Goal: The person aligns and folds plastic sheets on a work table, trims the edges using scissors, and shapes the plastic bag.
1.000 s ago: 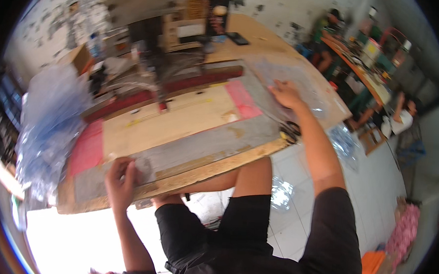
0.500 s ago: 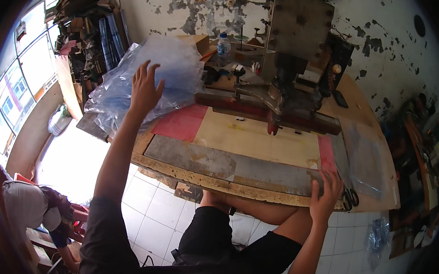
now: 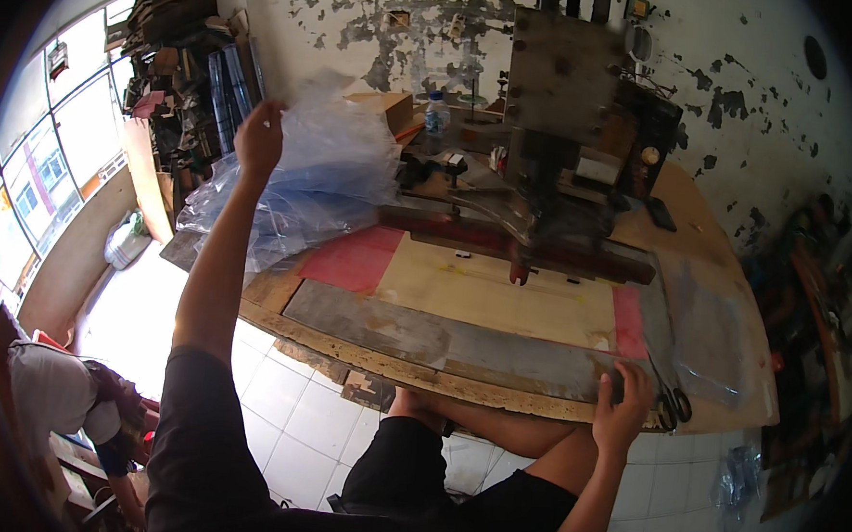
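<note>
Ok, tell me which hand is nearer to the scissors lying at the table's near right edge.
Right. The right hand rests on the table's front edge just left of the scissors, almost touching them. The left hand is raised far off at the clear plastic sheets on the table's left end.

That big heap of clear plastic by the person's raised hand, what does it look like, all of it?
The plastic heap is a crumpled pile of thin, clear film with a bluish tint, glossy and full of folds. It lies at the far left end of the workbench, partly overhanging its edge, with a red mat just beside it. The left hand pinches its upper edge and lifts a sheet of it. Behind it stands a cardboard box; whether they touch cannot be told.
</note>
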The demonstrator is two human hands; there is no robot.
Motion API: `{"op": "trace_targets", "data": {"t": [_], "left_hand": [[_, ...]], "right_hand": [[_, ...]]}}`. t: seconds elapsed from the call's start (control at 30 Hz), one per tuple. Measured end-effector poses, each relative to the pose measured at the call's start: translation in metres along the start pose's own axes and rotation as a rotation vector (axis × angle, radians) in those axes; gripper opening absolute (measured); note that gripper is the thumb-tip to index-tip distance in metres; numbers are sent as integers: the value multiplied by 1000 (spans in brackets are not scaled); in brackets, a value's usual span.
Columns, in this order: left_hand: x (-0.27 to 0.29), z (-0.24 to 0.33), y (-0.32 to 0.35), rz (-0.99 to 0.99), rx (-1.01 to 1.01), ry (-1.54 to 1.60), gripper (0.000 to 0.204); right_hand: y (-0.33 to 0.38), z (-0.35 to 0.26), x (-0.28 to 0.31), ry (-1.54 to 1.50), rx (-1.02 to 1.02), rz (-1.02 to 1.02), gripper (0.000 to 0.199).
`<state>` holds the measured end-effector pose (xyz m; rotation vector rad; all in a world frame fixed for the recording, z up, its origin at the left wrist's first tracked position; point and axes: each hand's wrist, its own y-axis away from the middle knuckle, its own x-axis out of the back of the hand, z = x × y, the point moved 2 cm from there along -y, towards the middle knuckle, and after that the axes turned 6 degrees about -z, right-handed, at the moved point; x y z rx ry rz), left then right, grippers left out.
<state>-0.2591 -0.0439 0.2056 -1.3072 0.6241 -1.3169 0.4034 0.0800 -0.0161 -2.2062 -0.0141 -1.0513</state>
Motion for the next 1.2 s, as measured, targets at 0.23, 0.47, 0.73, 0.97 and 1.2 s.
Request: {"op": "trace_targets", "data": {"t": [0.23,0.47,0.73,0.97,1.2], "left_hand": [[131,123,26,-22,-8,420,24],[264,159,49,-35,90,359,24],[194,170,105,-567,370,852,29],[109,173,225,-809,772,1219,31],[49,192,270,-1109,482,1236,79]], "right_hand": [[2,-1,5,-7,61,-20,36],[19,-63,10,-272,121,-132,66],[53,-171,7,-1278,136,-204,135],[40,-111,54,-1225,-140,-210,63],[1,-52,37,-1248,-198,-341,68]]}}
